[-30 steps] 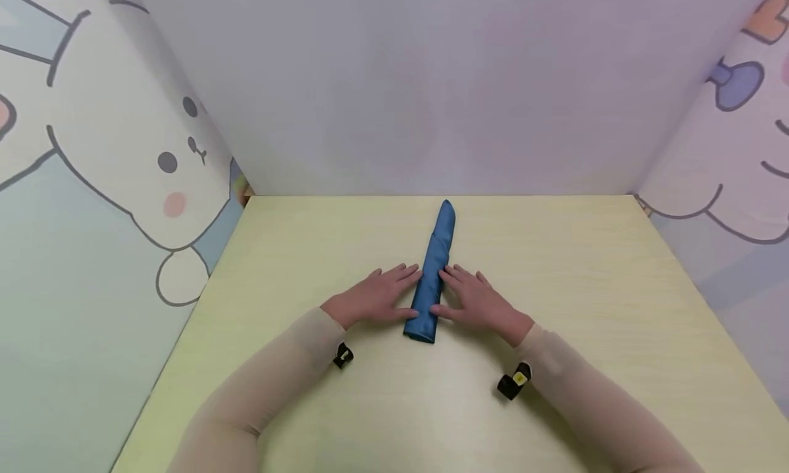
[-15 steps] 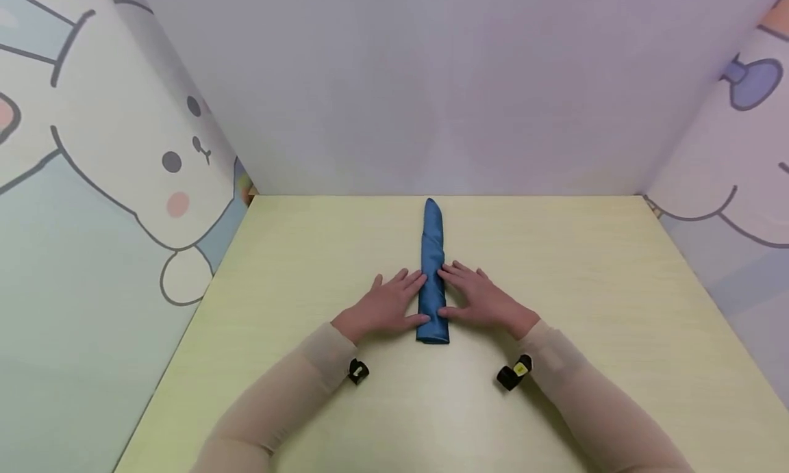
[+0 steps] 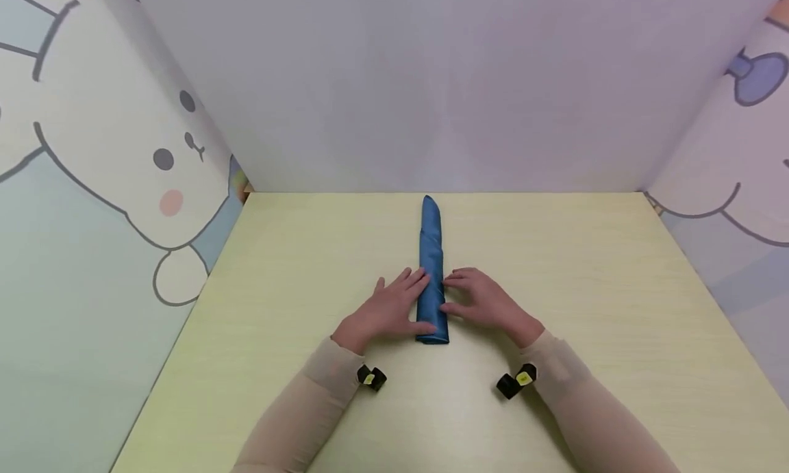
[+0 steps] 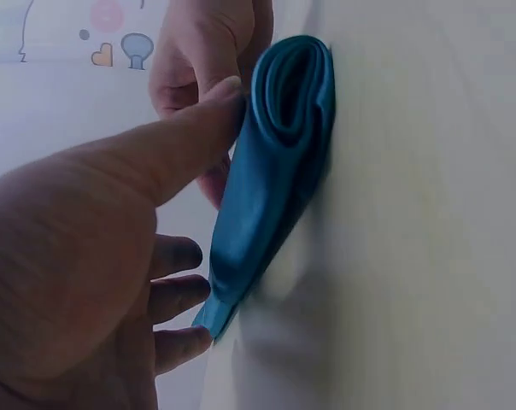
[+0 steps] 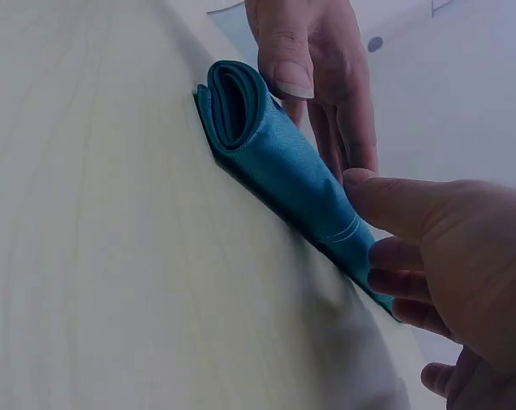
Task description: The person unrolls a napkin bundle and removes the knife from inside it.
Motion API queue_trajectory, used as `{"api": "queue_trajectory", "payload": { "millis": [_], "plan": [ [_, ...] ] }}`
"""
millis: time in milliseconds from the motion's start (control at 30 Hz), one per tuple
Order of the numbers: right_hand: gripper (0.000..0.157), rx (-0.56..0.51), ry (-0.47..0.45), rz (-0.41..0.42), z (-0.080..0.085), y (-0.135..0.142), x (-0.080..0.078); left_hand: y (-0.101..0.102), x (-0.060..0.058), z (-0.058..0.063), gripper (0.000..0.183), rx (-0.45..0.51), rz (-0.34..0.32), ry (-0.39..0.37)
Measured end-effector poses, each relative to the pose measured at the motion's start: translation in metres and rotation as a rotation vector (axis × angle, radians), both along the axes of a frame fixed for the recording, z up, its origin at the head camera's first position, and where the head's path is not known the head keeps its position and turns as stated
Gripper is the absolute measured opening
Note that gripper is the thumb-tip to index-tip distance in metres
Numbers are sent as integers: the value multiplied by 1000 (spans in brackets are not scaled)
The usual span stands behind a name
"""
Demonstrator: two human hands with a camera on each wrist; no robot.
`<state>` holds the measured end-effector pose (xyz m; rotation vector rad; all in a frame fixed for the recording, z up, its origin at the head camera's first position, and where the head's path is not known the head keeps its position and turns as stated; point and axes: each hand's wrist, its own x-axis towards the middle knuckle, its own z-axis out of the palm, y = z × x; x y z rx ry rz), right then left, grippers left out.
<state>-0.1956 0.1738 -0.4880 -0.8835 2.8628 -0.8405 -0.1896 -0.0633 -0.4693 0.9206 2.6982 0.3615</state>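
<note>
A rolled-up length of shiny blue cloth (image 3: 431, 250) lies on the table, its long side running away from me. At its near end the layers of the blue cloth (image 4: 262, 184) show as a flattened spiral. My left hand (image 3: 388, 309) rests along the roll's left side, thumb on top near that end and fingers spread fairly straight. On the opposite side is my right hand (image 3: 487, 300), its thumb tip touching the blue cloth (image 5: 284, 175) and its fingers lightly bent beside it. Neither hand wraps around the roll.
The pale wooden table (image 3: 308, 247) reaches back to a plain whitish wall (image 3: 394, 90). Side panels with cartoon drawings stand at left (image 3: 123, 185) and right (image 3: 740, 151). Each wrist bears a small black camera.
The roll has turned from leaning right to nearly straight, its far end swinging left. My left thumb has slid toward its near end, and my right fingers have bent a little more.
</note>
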Motion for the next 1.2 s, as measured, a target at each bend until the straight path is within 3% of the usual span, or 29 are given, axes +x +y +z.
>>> {"api": "queue_trajectory", "payload": {
  "millis": [167, 500, 767, 1200],
  "plan": [
    [44, -31, 14, -30, -2, -1, 4, 4, 2, -1, 98, -2, -7, 13],
    [40, -60, 9, -70, -1, -8, 10, 8, 2, -3, 100, -47, 26, 12],
    [26, -73, 27, -73, 0, -8, 10, 9, 1, -5, 102, -47, 19, 27],
    [9, -134, -110, -138, -2, -15, 9, 10, 3, -4, 99, -49, -9, 50]
  ]
}}
